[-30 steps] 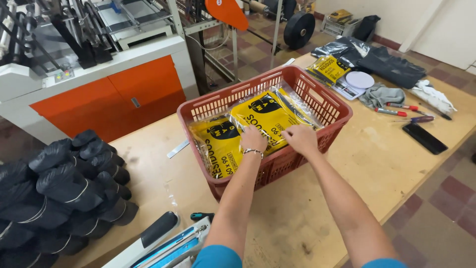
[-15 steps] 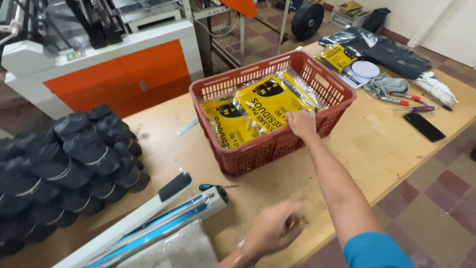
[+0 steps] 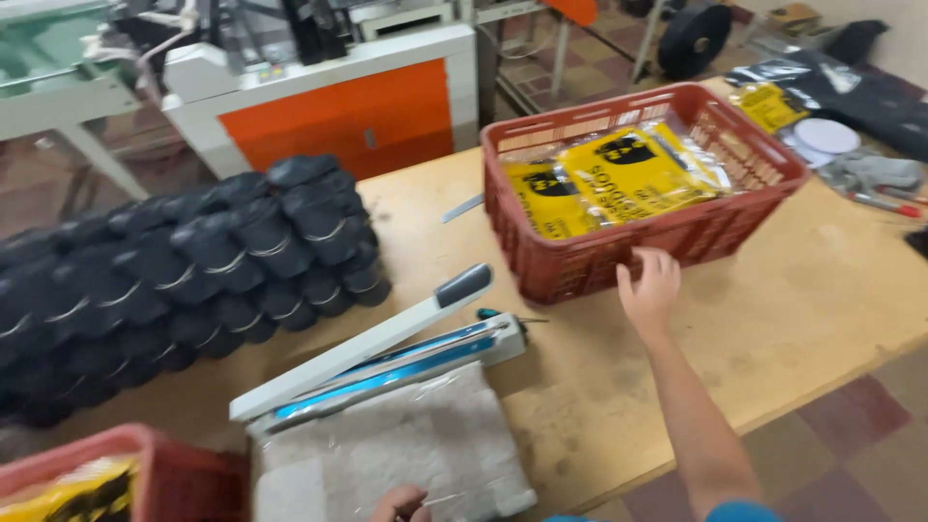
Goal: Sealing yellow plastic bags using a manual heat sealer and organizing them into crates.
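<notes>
Here the right hand (image 3: 650, 286) rests spread against the red basket (image 3: 619, 263); the left hand (image 3: 398, 504), cut off, cannot be judged.

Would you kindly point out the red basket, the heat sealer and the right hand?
red basket (image 3: 619, 259), head view, on its front wall.
heat sealer (image 3: 362, 348), head view, on its raised white arm.
right hand (image 3: 650, 285), head view, on the back of the hand.

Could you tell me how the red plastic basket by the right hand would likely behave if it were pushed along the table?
The red plastic basket looks rigid and flat-bottomed, so it would probably slide, not tip. Its yellow packets lie flat and low, likely adding little weight. The right hand is at its front wall.
</notes>
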